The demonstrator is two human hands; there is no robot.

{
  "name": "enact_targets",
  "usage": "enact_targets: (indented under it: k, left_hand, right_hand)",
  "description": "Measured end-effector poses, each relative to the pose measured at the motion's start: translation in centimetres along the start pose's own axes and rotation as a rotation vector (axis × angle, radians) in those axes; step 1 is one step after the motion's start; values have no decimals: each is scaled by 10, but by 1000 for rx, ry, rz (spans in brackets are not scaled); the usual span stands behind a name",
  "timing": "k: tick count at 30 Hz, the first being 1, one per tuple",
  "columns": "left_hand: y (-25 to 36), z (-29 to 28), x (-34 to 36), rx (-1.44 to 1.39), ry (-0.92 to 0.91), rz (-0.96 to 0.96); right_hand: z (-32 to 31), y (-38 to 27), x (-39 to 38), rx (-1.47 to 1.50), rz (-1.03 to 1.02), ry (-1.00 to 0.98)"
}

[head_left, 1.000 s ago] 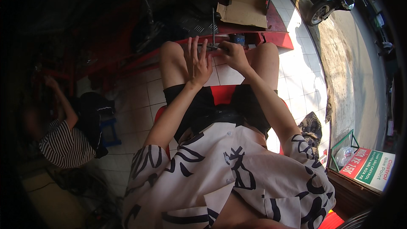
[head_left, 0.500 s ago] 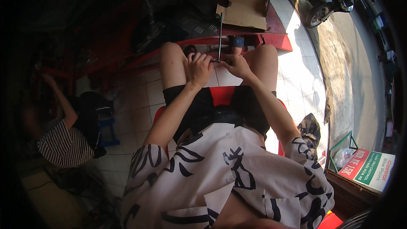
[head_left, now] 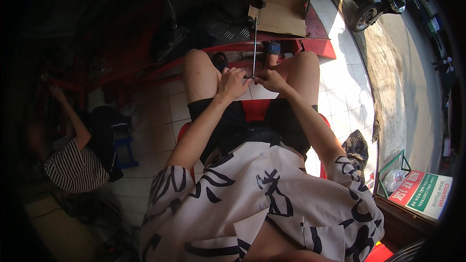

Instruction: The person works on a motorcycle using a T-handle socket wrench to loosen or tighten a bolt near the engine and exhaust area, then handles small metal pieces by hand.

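Both hands, left hand [head_left: 232, 83] and right hand [head_left: 272, 80], meet with curled fingers.

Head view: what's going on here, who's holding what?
A person sits on a red stool with knees apart, both hands together between them. The left hand and right hand pinch the near end of a thin metal rod, which points away toward a flat piece of cardboard on a red ramp. At left, another person in a striped shirt works separately.
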State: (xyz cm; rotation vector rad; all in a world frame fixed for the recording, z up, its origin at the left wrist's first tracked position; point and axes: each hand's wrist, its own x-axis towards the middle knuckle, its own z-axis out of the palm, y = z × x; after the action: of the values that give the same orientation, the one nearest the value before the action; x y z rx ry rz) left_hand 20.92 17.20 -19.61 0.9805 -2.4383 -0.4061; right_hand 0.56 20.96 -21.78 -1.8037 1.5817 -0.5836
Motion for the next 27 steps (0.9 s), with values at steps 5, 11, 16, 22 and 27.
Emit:
enact_targets:
  k: [5, 11, 16, 22, 27]
  left_hand:
    - [-6, 11, 0, -17, -83, 33]
    - [-7, 16, -7, -63, -280, -50]
    - [-5, 14, -9, -101, -296, -49]
    - [-6, 16, -8, -152, -331, -60]
    - [-11, 23, -10, -129, -494, -7]
  right_hand:
    - [20, 11, 1, -32, -73, -36]
    - [29, 17, 1, -162, -43, -141]
    - [31, 16, 1, -208, -30, -159]
    - [33, 11, -3, -221, -113, -116]
    - [27, 1, -3, -333, -76, -292]
